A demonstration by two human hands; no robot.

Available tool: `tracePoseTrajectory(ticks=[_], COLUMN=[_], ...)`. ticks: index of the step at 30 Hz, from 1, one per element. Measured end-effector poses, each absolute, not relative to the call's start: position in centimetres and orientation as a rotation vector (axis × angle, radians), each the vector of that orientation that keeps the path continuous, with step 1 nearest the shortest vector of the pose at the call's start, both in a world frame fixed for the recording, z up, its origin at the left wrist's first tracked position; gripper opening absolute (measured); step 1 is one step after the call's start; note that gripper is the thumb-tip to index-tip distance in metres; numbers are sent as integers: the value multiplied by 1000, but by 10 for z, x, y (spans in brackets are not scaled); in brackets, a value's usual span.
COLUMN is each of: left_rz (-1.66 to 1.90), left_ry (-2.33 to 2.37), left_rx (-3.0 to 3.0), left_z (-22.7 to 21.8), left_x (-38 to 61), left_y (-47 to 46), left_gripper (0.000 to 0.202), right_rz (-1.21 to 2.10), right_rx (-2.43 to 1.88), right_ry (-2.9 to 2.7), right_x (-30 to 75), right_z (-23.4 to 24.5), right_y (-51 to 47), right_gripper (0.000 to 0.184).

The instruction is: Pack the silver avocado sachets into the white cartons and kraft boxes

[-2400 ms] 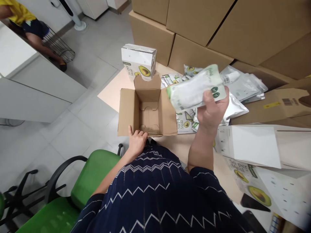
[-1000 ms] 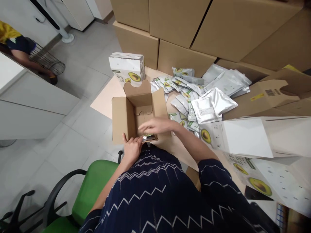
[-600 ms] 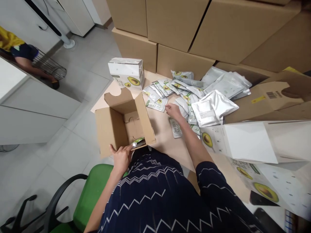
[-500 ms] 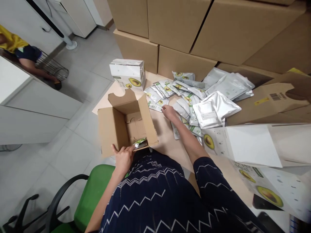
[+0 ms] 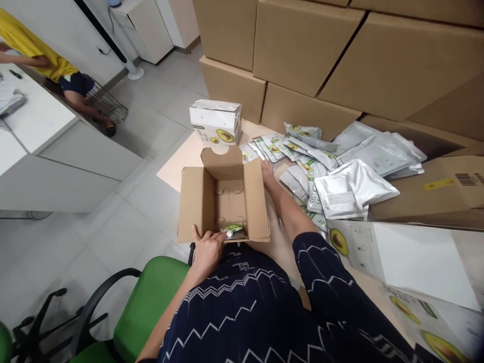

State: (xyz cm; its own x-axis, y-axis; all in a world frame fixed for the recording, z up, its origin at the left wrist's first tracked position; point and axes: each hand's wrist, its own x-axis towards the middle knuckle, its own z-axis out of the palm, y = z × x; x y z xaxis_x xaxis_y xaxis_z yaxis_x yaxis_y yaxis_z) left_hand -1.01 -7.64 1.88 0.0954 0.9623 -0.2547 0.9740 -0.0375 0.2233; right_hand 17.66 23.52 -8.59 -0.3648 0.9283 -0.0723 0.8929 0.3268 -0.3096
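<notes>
Floor: grey tiles [image 5: 124, 217] give me a wide lane left of the worktop [image 5: 172, 164].
Green chair: its back [image 5: 151, 292] sits just beside my left forearm, crowding that side.
Worktop corner: it juts out beyond the open box [image 5: 191, 204], whose left flap hides part of the edge; I can't tell whether the box overhangs.
Left hand: my grip [image 5: 209, 250] is closed over the box's near edge, thumb against the left flap.
Printed carton: it [image 5: 217, 123] stands just beyond the box's far flap.
Box mouth: faces up, flaps splayed outward.
Capped pouch: it [image 5: 236, 232] lies inside, against the near wall, its cap by my left fingertips.
Right hand: it [image 5: 266, 170] is just beyond the right flap, beside the sachets [image 5: 302, 176]; fingertips hidden, so I can't tell that grip's state.
Sachet pile: spreads right of my forearm, backed by stacked brown boxes [image 5: 306, 45] that limit far reach.
Silver pouch: it [image 5: 351, 186] borders the pile's right.
White carton: it [image 5: 419, 257] fills the near right.
</notes>
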Motion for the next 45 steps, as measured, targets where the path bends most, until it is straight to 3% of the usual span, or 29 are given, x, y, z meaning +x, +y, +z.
tracePoseTrajectory(ticks=[8,13,16,19,25,28,33,37,40,45], left_rz=[-91,-94,-66,-27,11,3,-13,-24,-22,13], left_ry=[1890,1873,1868,1862,1868,1863,1867,1871,1876,1895], left_rx=[2084,2114,2129,2130,2127,2118,2096,2099,2110,2126], left_z=[23,23,21,19,18,20,22,23,22,19], left_x=[-10,-9,-7,-5,-4,-3,0,3,3,4], left_y=[-74,-72,-71,-69,-71,-72,-71,-70,-70,-73], left_gripper=[31,32,31,30,30,30,31,32,32,29], right_rz=[573,486,512,607,768,635,178,371,638,976], right_rx=[-1644,-1819,-1965,-1849,-1638,-1702,-1395,-1029,-852,-631], right_ry=[-1623,-1933,-2164,-2245,-2362,-2262,-1970,-2132,-2546,-3046], right_x=[245,281,282,280,288,299,305,264,211,131], right_z=[-39,-7,-9,-21,-22,11,120,179,173,107], right_y=[201,163,144,129,110,99,76,73,89,118], right_gripper=[34,24,20,12,29,28,30,29,32,28])
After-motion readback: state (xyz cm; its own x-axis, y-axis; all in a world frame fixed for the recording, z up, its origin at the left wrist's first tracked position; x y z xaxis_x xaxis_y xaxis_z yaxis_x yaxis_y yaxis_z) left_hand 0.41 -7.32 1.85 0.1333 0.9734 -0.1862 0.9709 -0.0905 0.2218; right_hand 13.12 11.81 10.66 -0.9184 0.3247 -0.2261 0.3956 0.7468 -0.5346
